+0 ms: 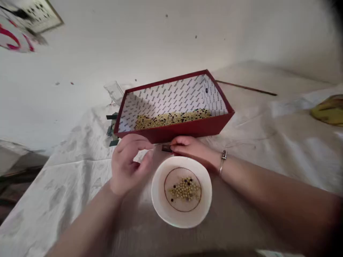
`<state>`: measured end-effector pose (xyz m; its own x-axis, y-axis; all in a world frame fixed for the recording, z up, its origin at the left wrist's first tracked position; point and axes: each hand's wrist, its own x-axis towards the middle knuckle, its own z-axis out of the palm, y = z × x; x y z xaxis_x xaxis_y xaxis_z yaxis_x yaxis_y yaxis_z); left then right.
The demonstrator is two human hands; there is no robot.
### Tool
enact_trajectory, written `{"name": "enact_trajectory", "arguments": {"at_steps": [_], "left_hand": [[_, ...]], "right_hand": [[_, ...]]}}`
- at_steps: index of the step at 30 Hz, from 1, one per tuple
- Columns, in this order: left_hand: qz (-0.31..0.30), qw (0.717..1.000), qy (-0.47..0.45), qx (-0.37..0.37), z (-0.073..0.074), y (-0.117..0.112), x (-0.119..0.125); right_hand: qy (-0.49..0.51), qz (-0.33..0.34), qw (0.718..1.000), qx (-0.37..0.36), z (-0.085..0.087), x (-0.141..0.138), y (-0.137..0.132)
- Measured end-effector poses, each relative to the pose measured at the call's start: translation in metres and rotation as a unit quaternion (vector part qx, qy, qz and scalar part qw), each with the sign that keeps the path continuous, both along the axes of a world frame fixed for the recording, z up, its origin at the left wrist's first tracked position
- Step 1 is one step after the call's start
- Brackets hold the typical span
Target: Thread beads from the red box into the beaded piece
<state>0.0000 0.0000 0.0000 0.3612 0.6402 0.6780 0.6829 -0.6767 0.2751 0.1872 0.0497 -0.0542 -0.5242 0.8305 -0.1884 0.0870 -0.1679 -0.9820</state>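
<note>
A white bowl (160, 207) with a dark ring inside holds a small heap of pale yellow beads (184, 189) mixed with some dark ones. Behind its rim, my right hand (189, 146) pinches a small dark flat piece (166, 148) between thumb and fingers. My left hand (131, 162) is at the bowl's upper left, thumb and forefinger curled towards each other in a pinch; what lies between the tips, if anything, is too blurred to make out. Just beyond both hands sits a red open box (193, 129) with a printed white lining, its bottom strewn with yellow and dark beads (171, 118).
At the box's left stand a clear glass (114, 92) and a dark green object (112, 129). A thin brown stick (246, 87) lies behind at right, and a yellow-green item (328, 110) is at the far right. A pale cloth (72, 178) covers the table against the wall.
</note>
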Motion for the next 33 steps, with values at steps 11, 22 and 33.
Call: {"name": "enact_trajectory", "arguments": {"at_steps": [11, 22, 33], "left_hand": [[0.217, 0.939, 0.181, -0.195, 0.054, 0.085, -0.005], [0.144, 0.758, 0.454, -0.446, 0.033, 0.139, 0.01], [0.229, 0.857, 0.371, -0.274, 0.05, 0.126, 0.008]], "right_hand": [[0.032, 0.022, 0.999, -0.024, 0.006, 0.0, -0.003], [0.004, 0.034, 0.999, 0.026, 0.001, 0.0, 0.0], [0.03, 0.026, 0.999, 0.015, -0.003, 0.0, -0.001]]}}
